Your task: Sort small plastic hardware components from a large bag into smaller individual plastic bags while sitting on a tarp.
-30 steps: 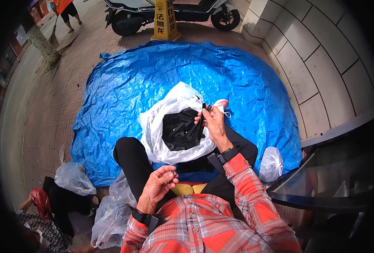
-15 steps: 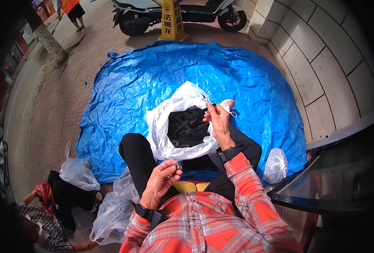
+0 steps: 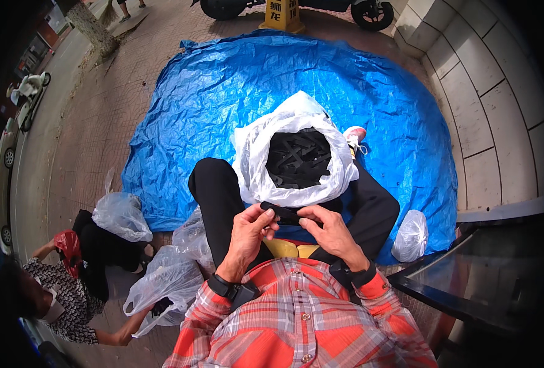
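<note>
Just below the open white plastic bag [image 3: 251, 165], my two hands meet at a short, flat black strip [image 3: 280, 212]. My left hand [image 3: 246, 233] pinches the strip's left end between thumb and fingers. At its other end, my right hand [image 3: 333, 233] has thumb and fingertips closed on it. What exactly the strip is, I cannot tell. Many similar thin black pieces [image 3: 299, 158] lie in a jumble inside the bag, which stands between my legs with its rim folded outward.
A blue tarp [image 3: 204, 104] spreads under me. Clear plastic bags [image 3: 121, 216] lie at left, where another person [image 3: 69, 282] reaches into one. A knotted bag [image 3: 411, 236] and a dark glossy panel [image 3: 468, 282] are at right, below a tiled wall [image 3: 486, 116].
My right hand has come from the bag's right rim down to my left hand. Both now hold the black strip. The whole view has shifted, and the other person's arm has moved at the clear bag.
</note>
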The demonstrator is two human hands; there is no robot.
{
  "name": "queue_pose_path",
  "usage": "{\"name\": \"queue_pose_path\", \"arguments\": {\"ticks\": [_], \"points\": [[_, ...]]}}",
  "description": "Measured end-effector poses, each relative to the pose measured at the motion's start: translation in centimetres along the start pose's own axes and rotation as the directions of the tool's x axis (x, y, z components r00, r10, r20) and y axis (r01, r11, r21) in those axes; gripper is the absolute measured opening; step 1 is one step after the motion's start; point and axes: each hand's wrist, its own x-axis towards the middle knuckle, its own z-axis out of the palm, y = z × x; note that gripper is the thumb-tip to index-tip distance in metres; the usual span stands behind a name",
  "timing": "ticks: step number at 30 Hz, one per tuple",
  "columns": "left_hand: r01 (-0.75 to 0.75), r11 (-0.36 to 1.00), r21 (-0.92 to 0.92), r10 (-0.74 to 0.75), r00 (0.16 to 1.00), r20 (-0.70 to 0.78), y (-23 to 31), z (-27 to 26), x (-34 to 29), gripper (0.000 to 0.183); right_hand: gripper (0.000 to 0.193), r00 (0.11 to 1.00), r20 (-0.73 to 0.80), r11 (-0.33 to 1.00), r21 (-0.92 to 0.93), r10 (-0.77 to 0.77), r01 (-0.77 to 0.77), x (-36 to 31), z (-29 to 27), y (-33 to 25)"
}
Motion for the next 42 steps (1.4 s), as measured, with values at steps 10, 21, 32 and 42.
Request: {"name": "queue_pose_path", "arguments": {"ticks": [10, 21, 32, 42], "points": [[0.345, 0.877, -0.333, -0.306, 0.938, 0.164, -1.0, -0.4, -0.5, 0.011, 0.033, 0.977, 0.212, 0.874, 0.476, -0.011, -0.093, -0.2, 0.8, -2.6], [0.164, 0.971, -0.175, -0.157, 0.986, 0.052, 0.5, -0.3, -0.8, 0.022, 0.024, 0.947, 0.209, 0.809, 0.494, 0.244, -0.318, -1.8, -0.2, 0.0], [0.132, 0.968, -0.212, -0.101, 0.984, 0.149, 0.0, -0.7, -0.3, 0.02, 0.024, 0.969, 0.12, 0.825, 0.508, 0.216, -0.247, -1.8, 1.3, 0.1], [0.139, 0.968, -0.211, -0.121, 0.988, 0.097, 0.2, -1.0, -0.9, 0.028, 0.026, 0.96, 0.175, 0.757, 0.589, 0.22, -0.281, -1.9, 1.1, 0.2]]}}
